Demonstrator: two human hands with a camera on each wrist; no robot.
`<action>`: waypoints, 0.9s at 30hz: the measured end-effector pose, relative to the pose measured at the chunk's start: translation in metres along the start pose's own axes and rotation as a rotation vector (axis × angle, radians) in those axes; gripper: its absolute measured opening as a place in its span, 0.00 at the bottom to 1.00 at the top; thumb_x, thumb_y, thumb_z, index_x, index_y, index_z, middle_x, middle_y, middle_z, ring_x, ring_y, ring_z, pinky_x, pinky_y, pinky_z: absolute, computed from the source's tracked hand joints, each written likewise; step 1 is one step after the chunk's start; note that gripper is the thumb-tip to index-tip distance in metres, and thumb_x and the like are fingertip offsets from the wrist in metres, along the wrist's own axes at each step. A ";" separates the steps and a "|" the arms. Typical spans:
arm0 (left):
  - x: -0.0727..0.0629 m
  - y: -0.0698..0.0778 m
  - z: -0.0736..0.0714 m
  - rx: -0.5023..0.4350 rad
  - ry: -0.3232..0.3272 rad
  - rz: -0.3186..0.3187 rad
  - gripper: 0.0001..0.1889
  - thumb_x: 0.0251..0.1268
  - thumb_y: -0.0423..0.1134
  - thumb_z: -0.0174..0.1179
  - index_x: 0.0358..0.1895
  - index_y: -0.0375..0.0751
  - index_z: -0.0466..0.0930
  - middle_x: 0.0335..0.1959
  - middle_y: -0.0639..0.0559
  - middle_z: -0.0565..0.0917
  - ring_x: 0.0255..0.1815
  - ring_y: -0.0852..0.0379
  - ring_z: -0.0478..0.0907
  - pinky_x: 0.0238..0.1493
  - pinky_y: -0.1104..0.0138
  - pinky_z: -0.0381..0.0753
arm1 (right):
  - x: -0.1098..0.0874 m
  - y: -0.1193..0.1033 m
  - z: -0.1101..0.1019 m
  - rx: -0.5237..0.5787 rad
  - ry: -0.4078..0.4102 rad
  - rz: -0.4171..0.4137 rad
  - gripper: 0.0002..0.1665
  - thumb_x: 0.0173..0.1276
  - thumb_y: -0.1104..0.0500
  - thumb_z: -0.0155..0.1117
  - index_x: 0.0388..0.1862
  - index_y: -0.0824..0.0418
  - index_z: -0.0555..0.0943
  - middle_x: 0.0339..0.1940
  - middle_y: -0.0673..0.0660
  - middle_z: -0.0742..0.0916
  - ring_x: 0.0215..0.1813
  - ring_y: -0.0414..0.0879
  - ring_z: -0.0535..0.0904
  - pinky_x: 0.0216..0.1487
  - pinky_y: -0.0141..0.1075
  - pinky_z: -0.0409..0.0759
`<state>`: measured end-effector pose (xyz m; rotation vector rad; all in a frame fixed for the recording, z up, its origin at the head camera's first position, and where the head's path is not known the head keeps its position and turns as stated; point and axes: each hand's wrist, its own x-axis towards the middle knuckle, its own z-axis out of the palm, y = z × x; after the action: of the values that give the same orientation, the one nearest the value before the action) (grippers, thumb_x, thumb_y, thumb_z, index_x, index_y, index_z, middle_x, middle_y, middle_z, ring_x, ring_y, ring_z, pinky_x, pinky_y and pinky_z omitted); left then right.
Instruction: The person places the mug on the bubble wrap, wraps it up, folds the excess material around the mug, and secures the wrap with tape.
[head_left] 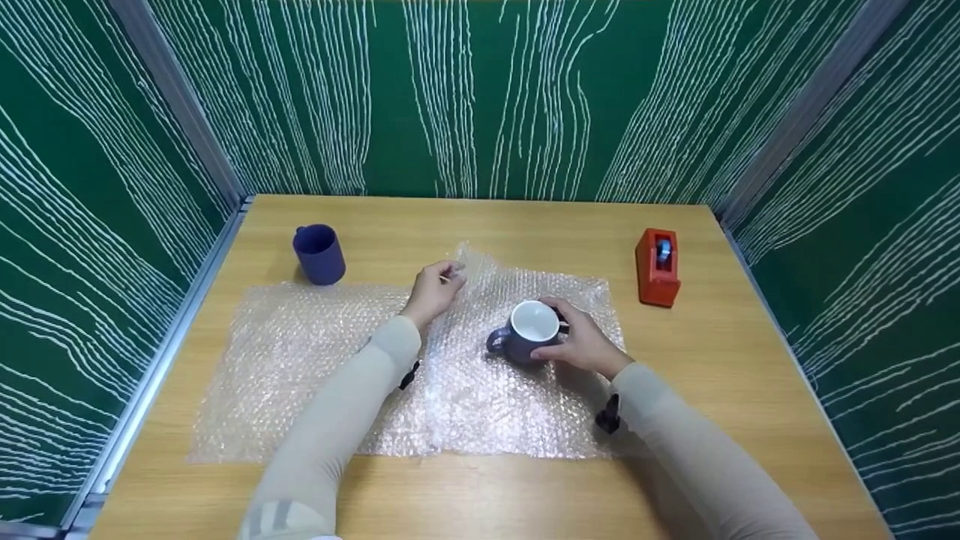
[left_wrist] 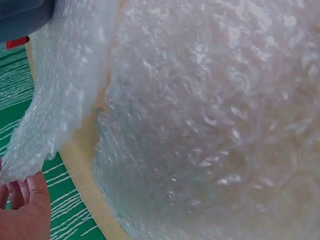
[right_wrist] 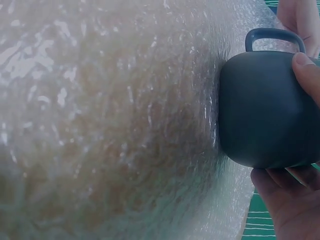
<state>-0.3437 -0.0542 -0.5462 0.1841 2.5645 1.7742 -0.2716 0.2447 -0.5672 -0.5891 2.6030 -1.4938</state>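
A dark mug [head_left: 517,346] with a white inside stands upright on the right-hand sheet of bubble wrap [head_left: 517,412], its handle toward the left. My right hand [head_left: 585,337] grips it from the right, thumb on the near side. In the right wrist view the thumb and fingers lie on opposite sides of the mug [right_wrist: 265,110]. With fingertips and thumb, my left hand [head_left: 433,292] pinches the far left corner of that same sheet. The left wrist view shows this edge [left_wrist: 65,100] lifted off the table.
Another bubble wrap sheet [head_left: 300,367] lies flat on the left, bordering the first. Behind it stands a purple mug [head_left: 322,259]. A red tape dispenser [head_left: 658,281] sits at the right of the wooden table [head_left: 480,495]. Green panels with white streaks [head_left: 525,97] enclose the back and sides.
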 end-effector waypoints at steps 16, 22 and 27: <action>-0.008 0.032 0.005 -0.088 -0.056 0.111 0.14 0.84 0.33 0.57 0.60 0.27 0.87 0.50 0.34 0.91 0.48 0.48 0.89 0.50 0.68 0.92 | 0.018 -0.004 0.007 0.029 0.018 0.044 0.57 0.53 0.66 0.90 0.79 0.70 0.69 0.70 0.71 0.83 0.71 0.67 0.82 0.75 0.59 0.80; -0.014 0.038 0.009 -0.077 -0.097 0.165 0.14 0.84 0.32 0.57 0.60 0.28 0.87 0.51 0.33 0.91 0.51 0.44 0.90 0.51 0.67 0.92 | 0.022 -0.003 0.010 0.016 0.034 0.035 0.56 0.54 0.65 0.89 0.79 0.71 0.69 0.70 0.72 0.83 0.70 0.67 0.82 0.76 0.60 0.79; -0.022 0.044 0.016 0.012 -0.123 0.245 0.14 0.83 0.35 0.59 0.59 0.30 0.89 0.51 0.36 0.92 0.55 0.43 0.89 0.61 0.60 0.90 | 0.022 -0.002 0.011 -0.019 0.040 0.044 0.58 0.54 0.63 0.90 0.80 0.70 0.68 0.71 0.71 0.83 0.71 0.66 0.81 0.77 0.60 0.77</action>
<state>-0.3165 -0.0264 -0.5120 0.6111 2.5585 1.7561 -0.2881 0.2270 -0.5683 -0.5062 2.6449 -1.4844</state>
